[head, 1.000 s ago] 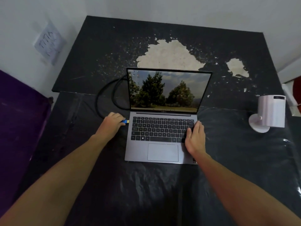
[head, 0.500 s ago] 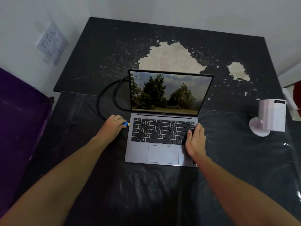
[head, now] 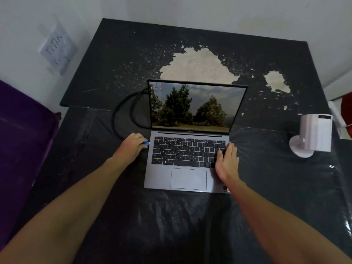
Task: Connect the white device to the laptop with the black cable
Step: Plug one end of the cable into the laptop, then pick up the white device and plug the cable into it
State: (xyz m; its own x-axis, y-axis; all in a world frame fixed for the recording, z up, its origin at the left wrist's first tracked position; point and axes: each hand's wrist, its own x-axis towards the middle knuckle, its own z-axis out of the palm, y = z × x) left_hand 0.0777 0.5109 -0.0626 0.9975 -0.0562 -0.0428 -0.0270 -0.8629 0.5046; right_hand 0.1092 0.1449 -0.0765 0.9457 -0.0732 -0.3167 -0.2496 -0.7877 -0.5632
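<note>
black, flaking tabletop [head: 247, 54] under wrinkled clear plastic carries an open grey laptop [head: 187, 164] showing pine trees. left hand [head: 131, 147] is closed around the blue plug [head: 146, 143] of the looping black cable [head: 122, 111], right at the laptop's left edge. right hand [head: 226, 162] lies flat, fingers spread, on the keyboard, holding nothing; the white device [head: 314, 136] stands well to its right.

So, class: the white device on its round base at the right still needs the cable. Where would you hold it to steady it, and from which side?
Grip the white device around its cylindrical body, coming from the near side with the right hand. The body tilts over a small round base, so holding the body rather than the base should stop it tipping. Its port is not visible here.
</note>
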